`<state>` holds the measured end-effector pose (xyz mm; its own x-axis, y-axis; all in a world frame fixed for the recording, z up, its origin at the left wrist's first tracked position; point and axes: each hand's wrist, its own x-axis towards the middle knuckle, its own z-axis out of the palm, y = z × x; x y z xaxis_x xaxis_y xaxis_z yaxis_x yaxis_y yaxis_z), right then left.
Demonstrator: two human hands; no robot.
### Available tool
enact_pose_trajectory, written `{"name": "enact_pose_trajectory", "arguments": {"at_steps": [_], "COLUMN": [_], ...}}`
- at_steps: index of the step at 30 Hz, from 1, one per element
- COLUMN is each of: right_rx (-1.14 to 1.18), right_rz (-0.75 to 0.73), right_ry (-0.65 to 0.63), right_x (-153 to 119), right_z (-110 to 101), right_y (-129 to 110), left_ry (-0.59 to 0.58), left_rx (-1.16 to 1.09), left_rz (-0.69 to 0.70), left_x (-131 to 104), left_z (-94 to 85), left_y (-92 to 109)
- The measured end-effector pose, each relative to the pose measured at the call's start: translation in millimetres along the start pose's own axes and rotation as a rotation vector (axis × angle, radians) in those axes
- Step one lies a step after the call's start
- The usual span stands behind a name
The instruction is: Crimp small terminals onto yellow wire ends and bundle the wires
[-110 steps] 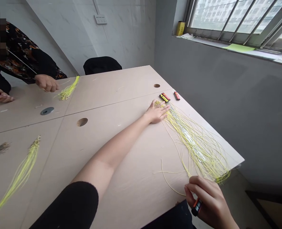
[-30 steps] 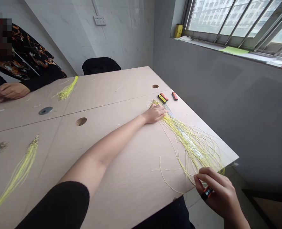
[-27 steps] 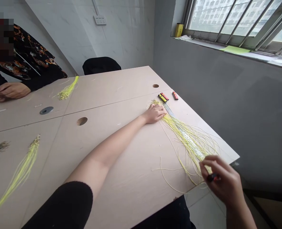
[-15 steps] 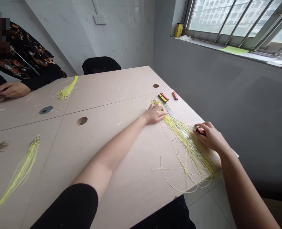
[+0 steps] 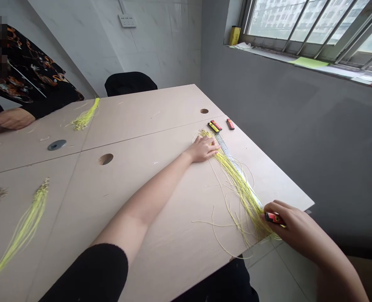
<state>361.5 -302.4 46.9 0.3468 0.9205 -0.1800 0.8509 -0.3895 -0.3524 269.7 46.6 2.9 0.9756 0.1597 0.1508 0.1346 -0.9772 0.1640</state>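
A long bundle of thin yellow cords [image 5: 240, 184] lies along a steel ruler [image 5: 226, 147] toward the table's near right corner. My left hand [image 5: 203, 149] rests flat on the bundle near its knotted far end, fingers stretched out and pressing on the cords. Closed round a red lighter with a black end [image 5: 274, 218], my right hand [image 5: 292, 222] is at the near end of the cords by the table edge. Whether its fingertips also pinch some cords is hidden. A few loose strands curl out to the left of the bundle.
A red and a yellow lighter [image 5: 214, 126] lie side by side beyond my left hand, another red lighter [image 5: 230, 124] to their right. More yellow cord bundles [image 5: 36, 209] lie at left. A co-worker's hands [image 5: 8, 121] are at the far left. The table has round holes [image 5: 105, 159].
My right hand, with the lighter, has slid toward me along the bundle to the table's near edge. The cords lie straighter and closer together, baring more of the ruler. My left hand stays in place.
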Motion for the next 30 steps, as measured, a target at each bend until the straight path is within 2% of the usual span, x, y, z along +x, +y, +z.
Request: {"name": "enact_pose_trajectory", "arguments": {"at_steps": [4,9,13,17,23,30], "right_rx": [0.002,0.025,0.09,0.004,-0.073,-0.109], "right_rz": [-0.046,0.055,0.078,0.144,0.067,0.164], "right_ry": [0.097,0.281,0.208,0.149,0.086,0.14], "right_x": [4.0,49.6,94.9,125.4,134.2,129.2], "right_z": [-3.9,-6.4,0.5,1.5,-8.3,-4.3], "right_y": [1.1,-3.7,-15.6,-24.6,-29.2,-34.5], "left_ry": [0.008,-0.001,-0.007,-0.007,-0.002,-0.009], "left_rx": [-0.001,0.014,0.014,0.015,0.004,-0.001], "left_rz": [-0.003,-0.021,-0.027,-0.035,-0.029,-0.037], "left_x": [-0.3,-1.4,-1.8,-1.8,-1.8,-1.6], "left_z": [0.6,-0.7,-2.1,-2.5,-2.4,-2.2], "left_y": [0.1,1.4,1.9,1.9,1.9,2.7]}}
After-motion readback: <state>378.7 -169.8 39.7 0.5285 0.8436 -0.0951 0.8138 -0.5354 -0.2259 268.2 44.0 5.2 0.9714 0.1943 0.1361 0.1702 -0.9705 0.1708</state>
